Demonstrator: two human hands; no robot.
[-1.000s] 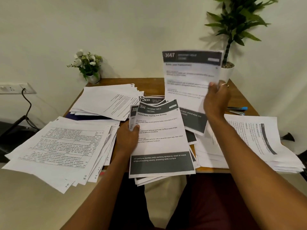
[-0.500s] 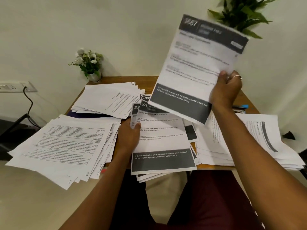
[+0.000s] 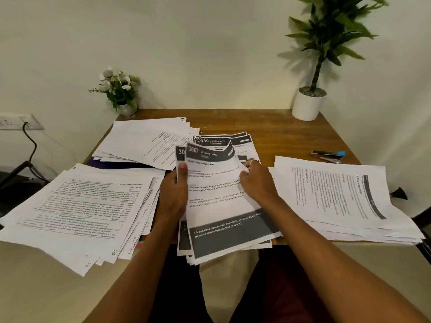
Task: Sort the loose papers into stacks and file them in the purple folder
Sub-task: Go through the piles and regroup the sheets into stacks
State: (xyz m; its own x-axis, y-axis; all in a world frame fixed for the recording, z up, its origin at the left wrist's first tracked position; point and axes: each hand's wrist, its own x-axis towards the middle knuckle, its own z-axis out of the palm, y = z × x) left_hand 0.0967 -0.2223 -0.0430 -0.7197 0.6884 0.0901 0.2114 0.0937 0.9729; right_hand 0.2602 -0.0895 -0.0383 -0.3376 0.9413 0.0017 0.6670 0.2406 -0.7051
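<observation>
My left hand (image 3: 173, 197) grips the left edge of a bundle of black-banded sheets (image 3: 184, 238) at the table's front middle. On top of it lies sheet 3667 (image 3: 217, 206), its top edge curled up. My right hand (image 3: 256, 183) holds that sheet's right edge, thumb on top. More black-banded sheets (image 3: 224, 141) lie flat behind. White stacks sit at the left front (image 3: 81, 206), left back (image 3: 144, 141) and right (image 3: 338, 194). A sliver of the purple folder (image 3: 109, 163) shows under the left back stack.
The wooden table (image 3: 279, 131) stands against a wall. A small flower pot (image 3: 121, 94) is at its back left corner, a tall plant in a white pot (image 3: 307, 103) at the back right. A blue stapler (image 3: 328, 155) lies behind the right stack. The stacks overhang the front edge.
My right hand brought sheet 3667 down from high in the air onto the bundle in my left hand. The view has tilted up a little.
</observation>
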